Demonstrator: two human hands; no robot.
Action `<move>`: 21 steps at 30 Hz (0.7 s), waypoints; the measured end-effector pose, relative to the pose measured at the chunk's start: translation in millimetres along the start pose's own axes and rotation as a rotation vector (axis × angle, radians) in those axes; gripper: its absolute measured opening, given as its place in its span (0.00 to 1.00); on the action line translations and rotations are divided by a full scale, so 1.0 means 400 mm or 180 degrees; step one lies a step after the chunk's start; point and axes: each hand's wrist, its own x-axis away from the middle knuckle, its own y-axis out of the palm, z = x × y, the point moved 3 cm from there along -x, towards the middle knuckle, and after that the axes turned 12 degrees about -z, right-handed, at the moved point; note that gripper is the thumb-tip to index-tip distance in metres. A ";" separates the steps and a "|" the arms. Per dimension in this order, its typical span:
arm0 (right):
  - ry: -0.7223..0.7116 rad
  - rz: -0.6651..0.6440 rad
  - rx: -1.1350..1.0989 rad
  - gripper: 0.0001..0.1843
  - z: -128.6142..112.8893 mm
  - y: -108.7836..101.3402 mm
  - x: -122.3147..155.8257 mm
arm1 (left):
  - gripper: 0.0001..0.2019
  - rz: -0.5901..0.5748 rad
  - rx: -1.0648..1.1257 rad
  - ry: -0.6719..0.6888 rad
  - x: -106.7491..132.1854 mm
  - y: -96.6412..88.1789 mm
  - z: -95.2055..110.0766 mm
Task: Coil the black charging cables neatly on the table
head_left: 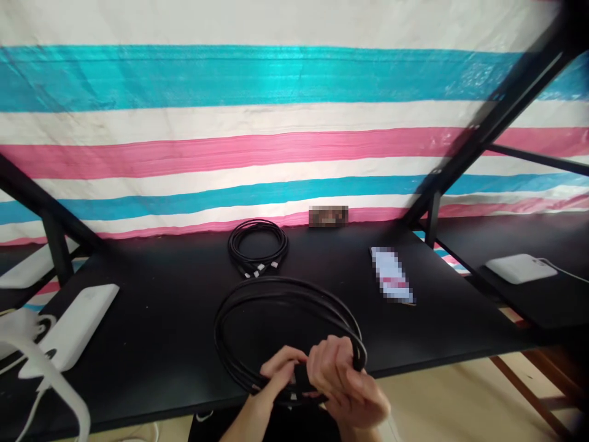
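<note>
A large coil of black cable (219, 325) is held at the front edge of the black table, its far loop spreading over the tabletop. My left hand (278, 371) is closed on the coil's near side, thumb and fingers pinched together. Curled into a fist around the coil's right side is my right hand (343, 377). A short dark piece (302, 376), its kind unclear, shows between the two hands. Pale cable ends (293, 396) stick out just below them. Behind lies a second, smaller coil of black cable (232, 245) with several pale connector tips.
On the black table (161, 325), a blurred-out phone-like item (392, 275) lies to the right, and a white power strip (76, 328) lies left beside a white lamp arm (69, 393). Black metal legs (488, 132) slant up on both sides before a striped tarp (276, 77).
</note>
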 end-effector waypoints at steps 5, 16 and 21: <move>0.0069 -0.0043 0.0143 0.33 -0.006 -0.001 0.011 | 0.19 0.0053 -0.0381 -0.0251 0.020 -0.001 0.023; 0.0584 0.1523 0.0680 0.13 -0.040 -0.054 0.056 | 0.23 0.0565 -0.1255 -0.0497 0.111 -0.063 0.017; 0.0476 0.1755 0.1796 0.23 -0.035 -0.058 0.081 | 0.22 0.0977 -0.1293 -0.0471 0.163 -0.060 0.005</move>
